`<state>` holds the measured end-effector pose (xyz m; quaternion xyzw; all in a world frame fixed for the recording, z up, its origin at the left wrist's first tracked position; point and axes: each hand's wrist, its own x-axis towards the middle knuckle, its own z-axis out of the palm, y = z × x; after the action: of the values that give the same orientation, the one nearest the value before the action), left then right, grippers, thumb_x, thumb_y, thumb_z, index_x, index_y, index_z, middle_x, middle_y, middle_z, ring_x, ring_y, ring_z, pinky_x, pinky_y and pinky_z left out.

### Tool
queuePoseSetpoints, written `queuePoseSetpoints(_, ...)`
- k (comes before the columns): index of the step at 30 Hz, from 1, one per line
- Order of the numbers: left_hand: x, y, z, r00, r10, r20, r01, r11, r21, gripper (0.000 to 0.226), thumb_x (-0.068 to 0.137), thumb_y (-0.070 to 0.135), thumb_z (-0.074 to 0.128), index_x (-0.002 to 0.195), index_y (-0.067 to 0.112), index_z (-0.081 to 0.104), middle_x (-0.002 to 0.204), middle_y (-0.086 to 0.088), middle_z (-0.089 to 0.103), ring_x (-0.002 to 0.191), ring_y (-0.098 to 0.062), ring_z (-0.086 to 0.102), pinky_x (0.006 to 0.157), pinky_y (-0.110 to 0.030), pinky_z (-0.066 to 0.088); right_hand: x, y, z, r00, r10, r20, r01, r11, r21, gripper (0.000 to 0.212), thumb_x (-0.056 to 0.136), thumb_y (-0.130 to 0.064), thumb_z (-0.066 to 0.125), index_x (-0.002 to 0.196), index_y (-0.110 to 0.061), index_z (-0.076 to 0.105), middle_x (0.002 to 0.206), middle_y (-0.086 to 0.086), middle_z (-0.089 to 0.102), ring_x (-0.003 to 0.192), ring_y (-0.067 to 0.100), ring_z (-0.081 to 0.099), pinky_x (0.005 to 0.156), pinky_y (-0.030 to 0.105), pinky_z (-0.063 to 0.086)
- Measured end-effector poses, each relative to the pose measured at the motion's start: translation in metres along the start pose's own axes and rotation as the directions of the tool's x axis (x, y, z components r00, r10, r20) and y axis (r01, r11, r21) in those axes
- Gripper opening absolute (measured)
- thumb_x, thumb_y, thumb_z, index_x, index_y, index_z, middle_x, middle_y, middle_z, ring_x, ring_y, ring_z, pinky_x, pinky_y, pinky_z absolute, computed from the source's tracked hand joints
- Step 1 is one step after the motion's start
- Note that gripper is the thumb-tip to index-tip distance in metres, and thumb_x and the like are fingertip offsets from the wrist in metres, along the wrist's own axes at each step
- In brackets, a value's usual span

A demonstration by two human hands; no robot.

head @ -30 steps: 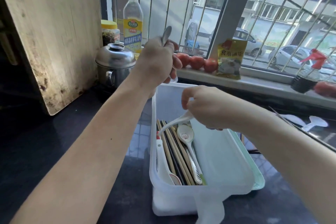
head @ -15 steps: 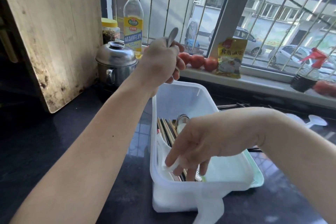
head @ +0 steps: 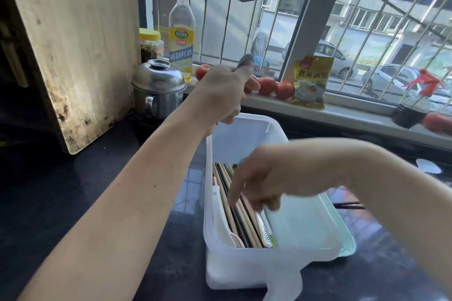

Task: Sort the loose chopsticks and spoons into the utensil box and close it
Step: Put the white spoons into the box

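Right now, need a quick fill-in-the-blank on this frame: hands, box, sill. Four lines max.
1. The left hand grips a metal ____ above the box.
2. The right hand reaches into the box, fingers over the ____.
3. The box lid is ____.
4. The red fruits on the sill are ____.

Missing words: spoon; chopsticks; open; tomatoes

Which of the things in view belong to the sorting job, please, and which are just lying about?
Job: translucent white plastic utensil box; chopsticks inside; metal spoon in left hand; right hand.

Lying about: steel pot; clear bottle; red tomatoes; yellow packet.
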<state>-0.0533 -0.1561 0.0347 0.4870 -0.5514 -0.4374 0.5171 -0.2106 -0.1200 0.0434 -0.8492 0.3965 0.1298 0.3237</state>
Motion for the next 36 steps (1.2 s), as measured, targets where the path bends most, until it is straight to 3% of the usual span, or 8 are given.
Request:
queuePoseSetpoints(4,0.001,0.001,0.003,0.985,-0.077,0.157,0.081,0.997,-0.018,0.047,0.108,0.046,0.036,0.11,0.003,0.057,0.051,0.004,0.025,0.045,-0.015,0.018,0.047,-0.027,0.014,-0.001,0.012,-0.027,0.752,0.211,-0.625,0.15,0.868,0.474,0.011,0.101,-0.018,0.06,0.101,-0.011,0.068,0.078,0.01,0.063,0.055,0.017,0.059,0.056,0.03,0.057)
queuePoseSetpoints(8,-0.001,0.0,0.009,0.936,-0.131,0.328,0.096,0.988,0.12,0.022,0.101,0.036,0.04,0.092,0.016,0.045,0.053,0.002,0.024,0.047,-0.016,0.016,0.045,-0.022,0.016,0.004,0.013,-0.026,0.726,0.181,-0.663,0.406,0.666,0.626,0.023,0.103,-0.029,0.056,0.113,-0.009,0.062,0.085,0.013,0.065,0.059,0.021,0.059,0.062,0.037,0.058)
queuePoseSetpoints(13,-0.007,0.0,0.0,0.905,-0.088,0.417,-0.118,0.888,0.444,0.022,0.102,0.03,0.059,0.11,0.01,0.063,0.051,0.012,0.041,0.047,-0.011,0.034,0.042,-0.023,0.03,0.0,0.019,-0.023,0.615,0.115,-0.78,0.233,0.918,0.32,0.006,0.099,-0.01,0.062,0.093,-0.01,0.065,0.069,0.013,0.071,0.055,0.024,0.065,0.06,0.039,0.062)
queuePoseSetpoints(19,-0.007,0.0,-0.032,0.918,-0.068,0.391,-0.173,0.818,0.548,0.027,0.086,0.032,0.08,0.11,0.03,0.067,0.082,0.007,0.074,0.079,-0.007,0.067,0.079,-0.029,0.05,-0.015,0.012,-0.017,0.849,0.196,-0.49,-0.033,0.947,0.32,0.004,0.092,-0.001,0.063,0.095,-0.002,0.064,0.073,0.013,0.075,0.055,0.017,0.065,0.056,0.029,0.057)
queuePoseSetpoints(22,-0.002,-0.002,-0.032,0.983,0.045,0.176,-0.139,0.812,0.567,0.009,0.095,0.028,0.072,0.103,0.028,0.069,0.092,0.006,0.074,0.087,-0.01,0.068,0.074,-0.026,0.047,-0.012,0.003,-0.008,0.93,0.214,-0.298,-0.11,0.937,0.331,0.013,0.09,0.005,0.061,0.102,0.001,0.066,0.078,0.016,0.076,0.052,0.017,0.062,0.054,0.03,0.057)
queuePoseSetpoints(26,0.008,-0.009,-0.028,0.982,0.16,-0.096,-0.088,0.85,0.519,0.005,0.099,0.027,0.065,0.101,0.024,0.068,0.096,0.002,0.066,0.086,-0.012,0.061,0.068,-0.025,0.046,0.006,-0.008,0.02,0.963,0.254,-0.086,-0.225,0.94,0.257,0.009,0.089,0.004,0.056,0.09,0.006,0.065,0.078,0.017,0.076,0.048,0.02,0.061,0.053,0.03,0.057)
queuePoseSetpoints(29,0.011,-0.011,-0.021,0.992,0.119,-0.034,-0.088,0.874,0.478,0.006,0.097,0.033,0.066,0.098,0.028,0.069,0.097,0.001,0.068,0.094,-0.017,0.064,0.082,-0.032,0.051,0.019,-0.013,0.038,0.96,0.276,0.046,-0.28,0.949,0.147,0.019,0.09,-0.005,0.052,0.089,0.003,0.069,0.075,0.013,0.076,0.045,0.018,0.06,0.054,0.027,0.056)
queuePoseSetpoints(36,0.007,-0.012,-0.003,0.993,0.108,0.04,-0.113,0.847,0.52,0.014,0.101,0.04,0.061,0.106,0.028,0.067,0.1,0.006,0.065,0.088,-0.006,0.057,0.066,-0.024,0.04,0.037,-0.019,0.053,0.95,0.27,0.158,-0.243,0.955,-0.171,0.032,0.094,-0.024,0.056,0.063,-0.014,0.059,0.053,-0.002,0.053,0.043,0.015,0.042,0.05,0.022,0.039)
